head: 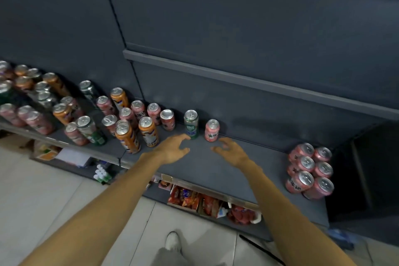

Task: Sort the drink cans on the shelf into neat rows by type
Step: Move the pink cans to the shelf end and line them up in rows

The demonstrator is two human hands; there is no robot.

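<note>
Both hands are hovering spread and empty over the shelf [216,164], the left hand [174,147] nearing the green can [191,124] and the right hand [228,150] the pink can [212,130] standing beside it. Each can is looking rigid, smooth and probably full, though blur is hiding dents, so wrapping fingers around mid-body is seeming safest.
</note>
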